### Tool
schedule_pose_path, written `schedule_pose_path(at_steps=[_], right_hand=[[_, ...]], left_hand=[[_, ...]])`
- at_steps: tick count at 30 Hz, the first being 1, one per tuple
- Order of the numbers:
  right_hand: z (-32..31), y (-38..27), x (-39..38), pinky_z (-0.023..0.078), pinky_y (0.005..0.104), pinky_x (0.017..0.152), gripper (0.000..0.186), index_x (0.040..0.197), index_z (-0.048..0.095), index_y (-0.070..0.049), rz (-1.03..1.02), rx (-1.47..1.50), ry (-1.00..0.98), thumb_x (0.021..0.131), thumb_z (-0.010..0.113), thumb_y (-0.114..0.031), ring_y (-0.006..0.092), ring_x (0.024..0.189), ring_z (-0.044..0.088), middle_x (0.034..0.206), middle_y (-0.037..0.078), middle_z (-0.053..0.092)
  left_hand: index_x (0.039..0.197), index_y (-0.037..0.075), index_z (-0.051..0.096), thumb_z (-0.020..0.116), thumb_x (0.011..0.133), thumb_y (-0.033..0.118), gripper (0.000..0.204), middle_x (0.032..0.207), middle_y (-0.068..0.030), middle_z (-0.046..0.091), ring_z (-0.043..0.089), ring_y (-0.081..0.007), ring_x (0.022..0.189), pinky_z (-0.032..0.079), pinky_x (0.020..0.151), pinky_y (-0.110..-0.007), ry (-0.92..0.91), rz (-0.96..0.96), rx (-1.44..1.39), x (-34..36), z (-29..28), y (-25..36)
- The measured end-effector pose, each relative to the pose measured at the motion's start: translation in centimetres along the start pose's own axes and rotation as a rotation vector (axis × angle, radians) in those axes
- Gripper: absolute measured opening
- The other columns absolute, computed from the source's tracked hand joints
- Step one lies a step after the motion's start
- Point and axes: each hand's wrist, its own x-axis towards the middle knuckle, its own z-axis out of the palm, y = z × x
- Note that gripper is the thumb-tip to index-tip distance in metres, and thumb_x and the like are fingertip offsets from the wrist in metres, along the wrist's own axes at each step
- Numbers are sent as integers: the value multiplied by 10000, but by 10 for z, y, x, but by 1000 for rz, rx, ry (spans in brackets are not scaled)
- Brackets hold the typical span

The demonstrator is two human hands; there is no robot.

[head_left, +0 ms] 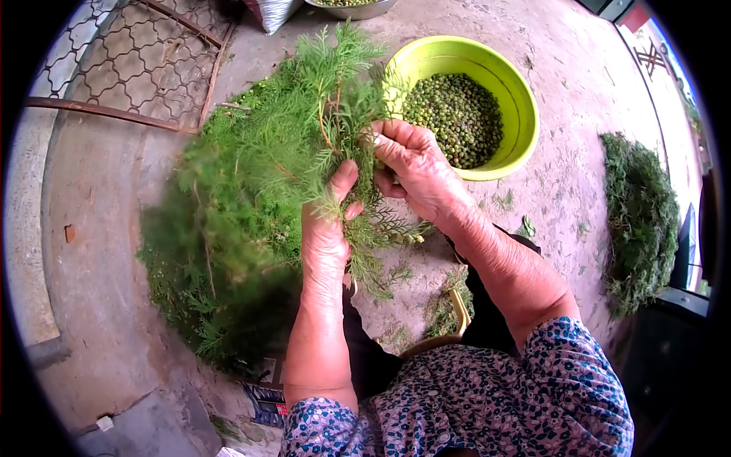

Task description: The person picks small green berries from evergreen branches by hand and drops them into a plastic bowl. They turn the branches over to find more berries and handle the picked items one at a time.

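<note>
My left hand [329, 225] is closed round a leafy green conifer branch [335, 99], its feathery sprays rising above the thumb and hanging below the fist. At the branch's right side, my right hand [417, 164] has thumb and fingers pinched together among the sprays. What exactly sits between those fingertips is too small to make out. Just beyond the right hand stands a lime-yellow basin [525, 126], partly filled with small round green cones or berries [457, 114]. A large heap of cut conifer branches [228, 206] lies to the left, behind and beside my left hand.
Another pile of darker greenery [642, 221] lies at the far right. A rusty metal-framed mesh panel [129, 68] is at the upper left. At the top edge are a pale sack [270, 11] and a metal bowl [365, 11] of similar green pieces. Leaf scraps litter the concrete floor [563, 84].
</note>
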Motion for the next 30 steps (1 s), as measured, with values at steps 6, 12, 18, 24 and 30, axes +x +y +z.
schedule_pose_path(at_steps=[6, 12, 18, 24, 30], right_hand=[[1, 4, -2, 314, 183, 390, 71, 862, 498, -62, 112, 322, 104, 902, 468, -112, 66, 491, 396, 666, 1, 474], [-25, -6, 26, 299, 182, 403, 114, 913, 475, -9, -58, 672, 105, 902, 451, -119, 66, 526, 374, 709, 25, 469], [-10, -23, 16, 345, 210, 433, 108, 941, 475, -6, -58, 502, 23, 879, 483, -93, 125, 596, 462, 789, 65, 526], [-20, -10, 13, 374, 174, 418, 57, 910, 531, -24, 49, 165, -60, 862, 521, -52, 118, 545, 492, 828, 64, 575], [-1, -33, -3, 416, 195, 492, 198, 1012, 564, -43, 50, -760, -162, 851, 581, -157, 57, 564, 504, 692, -7, 575]], left_hand=[[1053, 131, 582, 748, 665, 372, 486, 949, 56, 617, 525, -26, 733, 319, 541, -193, -120, -60, 115, 6, -5, -8], [970, 58, 545, 711, 724, 317, 394, 731, -24, 572, 505, -70, 547, 428, 472, -232, -210, 99, -255, 10, -20, -15], [951, 54, 505, 652, 784, 392, 404, 638, -17, 527, 424, -70, 416, 298, 327, -178, -564, -4, -334, 23, -31, -12], [1142, 35, 508, 625, 788, 435, 548, 833, -93, 611, 387, -59, 372, 233, 306, -174, -456, 75, -97, 3, -2, 3], [1117, 6, 495, 498, 833, 524, 591, 650, -18, 530, 357, -38, 368, 200, 312, -162, -380, -13, -47, 2, -10, -5]])
